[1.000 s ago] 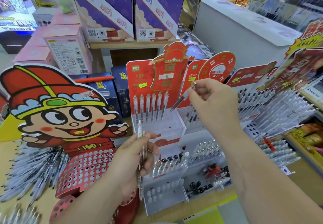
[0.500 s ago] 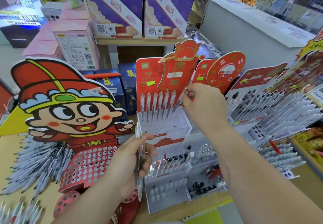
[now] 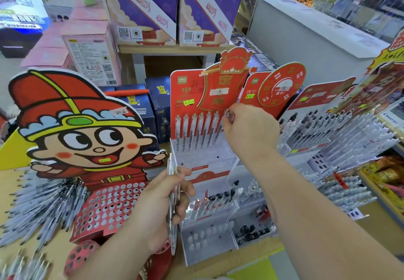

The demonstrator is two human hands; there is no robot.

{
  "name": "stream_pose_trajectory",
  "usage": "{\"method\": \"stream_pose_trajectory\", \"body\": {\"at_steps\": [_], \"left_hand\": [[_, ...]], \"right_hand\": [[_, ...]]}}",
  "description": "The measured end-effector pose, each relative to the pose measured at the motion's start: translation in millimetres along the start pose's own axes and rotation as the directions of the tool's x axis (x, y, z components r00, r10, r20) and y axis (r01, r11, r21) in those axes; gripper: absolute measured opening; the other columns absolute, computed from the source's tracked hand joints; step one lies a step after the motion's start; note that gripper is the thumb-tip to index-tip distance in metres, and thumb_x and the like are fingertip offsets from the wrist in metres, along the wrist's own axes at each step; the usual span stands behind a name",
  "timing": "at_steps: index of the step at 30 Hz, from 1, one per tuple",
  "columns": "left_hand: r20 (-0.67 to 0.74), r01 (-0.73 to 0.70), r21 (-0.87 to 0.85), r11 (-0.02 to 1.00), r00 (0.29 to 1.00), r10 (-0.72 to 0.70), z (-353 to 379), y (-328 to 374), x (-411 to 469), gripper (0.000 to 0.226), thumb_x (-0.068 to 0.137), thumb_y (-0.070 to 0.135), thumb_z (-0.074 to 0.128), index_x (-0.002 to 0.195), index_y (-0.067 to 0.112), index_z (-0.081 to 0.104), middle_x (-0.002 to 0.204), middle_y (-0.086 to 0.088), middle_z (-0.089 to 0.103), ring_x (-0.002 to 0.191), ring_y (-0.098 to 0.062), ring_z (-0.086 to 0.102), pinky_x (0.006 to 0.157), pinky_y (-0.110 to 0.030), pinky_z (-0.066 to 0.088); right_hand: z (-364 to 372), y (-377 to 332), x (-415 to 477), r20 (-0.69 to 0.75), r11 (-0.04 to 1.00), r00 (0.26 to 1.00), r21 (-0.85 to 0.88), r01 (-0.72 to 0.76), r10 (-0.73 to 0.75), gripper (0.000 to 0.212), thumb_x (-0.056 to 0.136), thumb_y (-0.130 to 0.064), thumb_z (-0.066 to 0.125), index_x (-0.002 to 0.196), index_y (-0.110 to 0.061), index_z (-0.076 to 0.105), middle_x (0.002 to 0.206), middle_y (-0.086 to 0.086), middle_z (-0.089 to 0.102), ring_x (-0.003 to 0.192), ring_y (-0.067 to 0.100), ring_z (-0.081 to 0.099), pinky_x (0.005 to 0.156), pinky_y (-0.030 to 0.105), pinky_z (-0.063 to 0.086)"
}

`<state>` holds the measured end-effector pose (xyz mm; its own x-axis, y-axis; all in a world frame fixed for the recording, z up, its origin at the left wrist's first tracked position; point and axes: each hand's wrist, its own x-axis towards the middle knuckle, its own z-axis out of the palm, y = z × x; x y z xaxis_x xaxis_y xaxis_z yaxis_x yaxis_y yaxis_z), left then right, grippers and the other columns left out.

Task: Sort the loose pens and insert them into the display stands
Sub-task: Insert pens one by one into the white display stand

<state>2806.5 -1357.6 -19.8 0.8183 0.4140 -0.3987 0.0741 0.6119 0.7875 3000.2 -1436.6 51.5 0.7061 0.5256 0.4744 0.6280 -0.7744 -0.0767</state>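
My right hand (image 3: pixel 249 126) pinches the top of a clear pen (image 3: pixel 223 124) at the right end of a row of several upright pens (image 3: pixel 196 129) in the top tier of the red-backed clear display stand (image 3: pixel 203 155). The pen's lower end points down into that tier. My left hand (image 3: pixel 159 209) grips a small bundle of clear pens (image 3: pixel 172 192), held upright in front of the stand's left edge. Lower tiers of the stand hold a few dark-capped pens (image 3: pixel 220 198).
A cartoon-figure cardboard stand (image 3: pixel 83 144) with a perforated red base stands at left, with heaps of pens (image 3: pixel 35 203) around it. More filled pen stands (image 3: pixel 341 137) stand at right. Purple boxes (image 3: pixel 142 6) sit on a shelf behind, and a white counter (image 3: pixel 310 32) lies beyond.
My right hand has carried its pen from mid-air, tilted, down and left to the end of the top row, now nearly upright. The left hand has kept its bundle in place.
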Motion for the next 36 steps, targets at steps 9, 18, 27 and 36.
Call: {"method": "stream_pose_trajectory", "body": {"at_steps": [9,18,27,36], "left_hand": [[-0.003,0.005,0.028,1.000,1.000,-0.005,3,-2,-2,0.023,0.099,0.018,0.052,0.116,0.009,0.064,0.077,-0.015,0.060,0.046,-0.018,0.036,0.042,-0.025,0.023],[0.003,-0.019,-0.052,0.998,1.000,0.019,7,1,-6,0.024,0.097,0.020,0.047,0.112,0.006,0.058,0.073,-0.018,0.059,0.043,-0.018,0.037,0.040,-0.024,0.024],[0.166,-0.113,0.089,0.990,0.981,0.097,22,9,-8,0.022,0.102,0.018,0.051,0.112,0.000,0.060,0.078,-0.016,0.062,0.050,-0.018,0.042,0.042,-0.026,0.033],[0.209,-0.175,0.197,0.965,0.969,0.133,57,11,-4,0.020,0.096,0.031,0.059,0.100,0.017,0.073,0.082,-0.018,0.066,0.044,-0.023,0.048,0.046,-0.028,0.038]], "right_hand": [[3,-3,1,0.019,0.999,1.000,-0.034,-0.013,0.014,0.020,0.093,-0.035,0.059,0.079,-0.021,0.064,0.074,-0.001,0.062,0.064,0.024,0.050,0.058,0.029,0.035],[-3,7,-14,-0.036,0.984,0.998,0.169,0.053,-0.047,0.016,0.091,-0.035,0.065,0.087,-0.022,0.072,0.078,-0.005,0.064,0.070,0.018,0.059,0.059,0.028,0.047],[-40,3,-69,0.400,0.705,0.914,0.668,-0.239,-0.069,0.012,0.087,-0.041,0.072,0.091,-0.030,0.075,0.079,-0.017,0.069,0.072,0.003,0.062,0.069,0.018,0.052],[-44,34,-61,0.500,0.390,0.839,0.832,-0.395,-0.216,0.006,0.086,-0.017,0.078,0.092,-0.019,0.079,0.078,-0.001,0.071,0.068,0.010,0.062,0.065,0.018,0.053]]}}
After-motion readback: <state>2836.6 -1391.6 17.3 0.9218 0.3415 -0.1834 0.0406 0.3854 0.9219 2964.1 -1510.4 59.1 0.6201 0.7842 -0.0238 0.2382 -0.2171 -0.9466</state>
